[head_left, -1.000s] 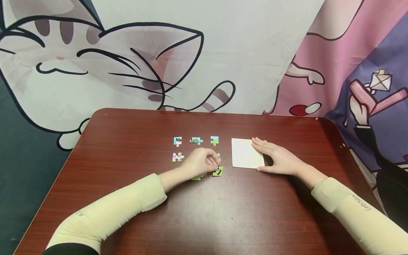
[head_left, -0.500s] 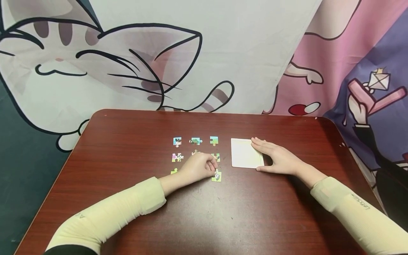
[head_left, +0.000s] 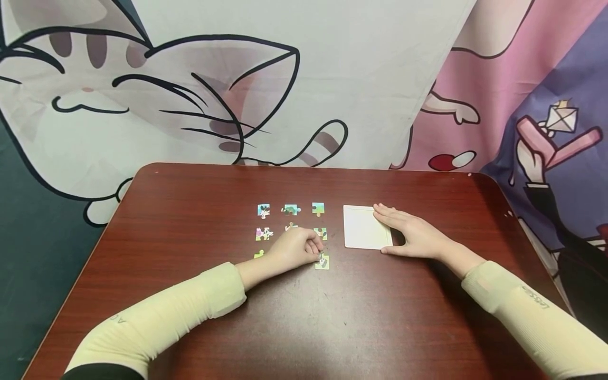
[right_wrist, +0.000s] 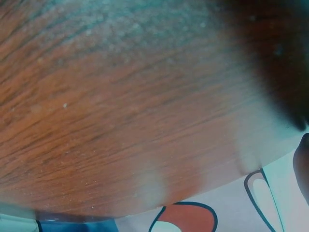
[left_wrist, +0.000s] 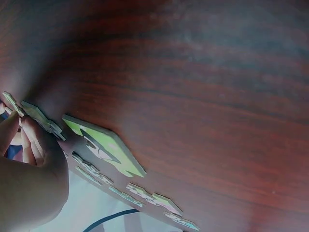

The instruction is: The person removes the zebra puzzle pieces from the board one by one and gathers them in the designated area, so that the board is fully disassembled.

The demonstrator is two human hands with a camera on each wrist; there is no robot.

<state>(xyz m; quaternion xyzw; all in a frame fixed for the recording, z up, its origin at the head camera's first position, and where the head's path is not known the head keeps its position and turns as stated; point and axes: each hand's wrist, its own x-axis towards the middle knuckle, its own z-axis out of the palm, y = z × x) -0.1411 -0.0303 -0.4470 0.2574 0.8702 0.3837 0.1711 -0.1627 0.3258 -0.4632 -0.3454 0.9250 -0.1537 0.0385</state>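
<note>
My left hand pinches a jigsaw piece between thumb and fingers; in the left wrist view the piece is tilted. Close by lies another piece, partly hidden by the fingers. A green piece with a black-and-white pattern lies nearer that camera. In the head view, a light green piece shows at the left fingertips. My right hand rests at the right edge of a square white tray, fingers extended and thumb at its lower corner.
Separate jigsaw pieces lie in rows, including a top-left piece, a top-middle piece, a top-right piece and a middle-left piece. The left hand partly covers others. A cartoon curtain hangs behind the brown table.
Over the last second, my left hand has shifted slightly down and left, and the piece at its fingertips now shows lighter and lower. My right hand keeps its place at the tray.
</note>
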